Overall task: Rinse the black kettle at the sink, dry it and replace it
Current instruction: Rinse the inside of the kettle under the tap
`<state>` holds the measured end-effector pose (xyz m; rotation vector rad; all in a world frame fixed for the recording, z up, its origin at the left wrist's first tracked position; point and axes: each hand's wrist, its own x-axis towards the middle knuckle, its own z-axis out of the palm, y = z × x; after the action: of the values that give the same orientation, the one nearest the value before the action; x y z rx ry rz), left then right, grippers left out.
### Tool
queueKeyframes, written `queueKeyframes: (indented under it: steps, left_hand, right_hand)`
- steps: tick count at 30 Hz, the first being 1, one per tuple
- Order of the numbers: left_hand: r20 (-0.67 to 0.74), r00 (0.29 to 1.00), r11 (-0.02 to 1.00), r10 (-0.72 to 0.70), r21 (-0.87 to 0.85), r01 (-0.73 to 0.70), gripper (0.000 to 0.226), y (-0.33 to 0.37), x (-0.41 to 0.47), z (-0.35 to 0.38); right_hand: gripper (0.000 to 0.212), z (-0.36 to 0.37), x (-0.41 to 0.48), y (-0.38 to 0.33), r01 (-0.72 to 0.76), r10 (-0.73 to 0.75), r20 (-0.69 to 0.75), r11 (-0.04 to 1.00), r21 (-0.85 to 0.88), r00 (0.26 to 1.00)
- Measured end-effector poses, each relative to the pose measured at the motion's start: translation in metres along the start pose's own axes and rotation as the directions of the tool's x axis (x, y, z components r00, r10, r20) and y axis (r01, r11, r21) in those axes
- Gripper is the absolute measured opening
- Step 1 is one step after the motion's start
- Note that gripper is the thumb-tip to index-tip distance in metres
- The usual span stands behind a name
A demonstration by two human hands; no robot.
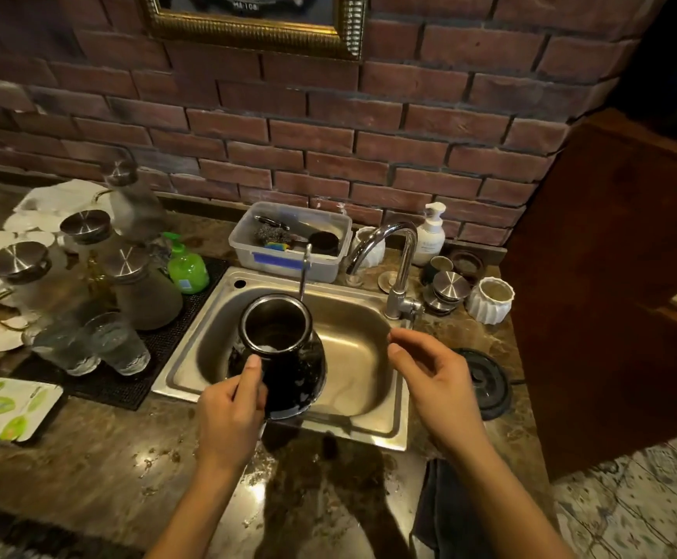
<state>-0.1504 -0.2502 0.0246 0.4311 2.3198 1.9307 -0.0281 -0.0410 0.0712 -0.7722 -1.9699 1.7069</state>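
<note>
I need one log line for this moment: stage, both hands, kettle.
stage: at sink | left hand: grips black kettle over basin | right hand: holds nothing, near faucet | kettle mouth: uncovered

Left hand (pixel 229 413) grips the kettle (pixel 293 379); right hand (pixel 437 383) (loosely curled) hovers.

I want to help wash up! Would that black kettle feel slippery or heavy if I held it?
Probably slippery: the black kettle looks glossy and wet. Likely not very heavy, since the left hand alone holds it tilted over the sink. Its wide base should keep it from tipping once set down.
</note>
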Motion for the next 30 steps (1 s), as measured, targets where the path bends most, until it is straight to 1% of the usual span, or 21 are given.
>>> queueKeyframes:
  steps: [4, 6, 8, 10, 13, 18, 20, 24, 28, 30]
  left_hand:
    - [-0.119, 0.993, 0.999, -0.022, 0.027, 0.025, 0.069, -0.018, 0.002, 0.015]
    - [-0.153, 0.988, 0.997, -0.01, 0.073, 0.021, 0.068, -0.029, 0.01, 0.032]
    - [-0.18, 0.984, 0.995, -0.004, 0.099, 0.023, 0.065, -0.036, 0.016, 0.033]
    - [-0.186, 0.982, 0.996, -0.032, 0.071, 0.045, 0.063, -0.038, 0.018, 0.032]
    - [-0.153, 0.984, 0.994, -0.094, 0.035, 0.101, 0.062, -0.046, 0.024, 0.038]
    - [-0.103, 0.987, 0.992, -0.124, -0.014, 0.123, 0.055, -0.061, 0.043, 0.047]
    - [-0.064, 0.991, 0.993, -0.115, -0.017, 0.114, 0.055, -0.069, 0.052, 0.051]
    - [-0.012, 0.997, 0.994, -0.082, -0.067, 0.081, 0.053, -0.074, 0.067, 0.062]
    - [0.05, 0.998, 0.997, -0.045, -0.054, 0.048, 0.054, -0.073, 0.078, 0.076]
    - [0.064, 0.998, 0.997, -0.02, -0.079, 0.025, 0.054, -0.074, 0.082, 0.083]
  right_hand:
    - [0.033, -0.024, 0.036, 0.024, 0.002, 0.0, 0.02, 0.994, -0.112, 1.0]
    - [0.034, -0.036, 0.062, 0.043, -0.031, 0.033, 0.011, 0.988, -0.151, 0.999]
    - [0.034, -0.039, 0.079, 0.053, -0.051, 0.051, -0.005, 0.982, -0.18, 0.999]
    - [0.033, -0.042, 0.088, 0.059, -0.067, 0.062, -0.034, 0.977, -0.205, 0.998]
    - [0.036, -0.044, 0.109, 0.073, -0.12, 0.106, -0.068, 0.962, -0.245, 0.992]
    - [0.045, -0.04, 0.147, 0.093, -0.199, 0.169, -0.134, 0.945, -0.261, 0.976]
    - [0.053, -0.039, 0.16, 0.104, -0.241, 0.203, -0.166, 0.937, -0.253, 0.965]
    - [0.068, -0.038, 0.183, 0.121, -0.315, 0.256, -0.221, 0.901, -0.299, 0.941]
    - [0.068, -0.035, 0.201, 0.131, -0.369, 0.291, -0.267, 0.872, -0.321, 0.919]
    - [0.067, -0.033, 0.211, 0.139, -0.378, 0.287, -0.288, 0.862, -0.339, 0.914]
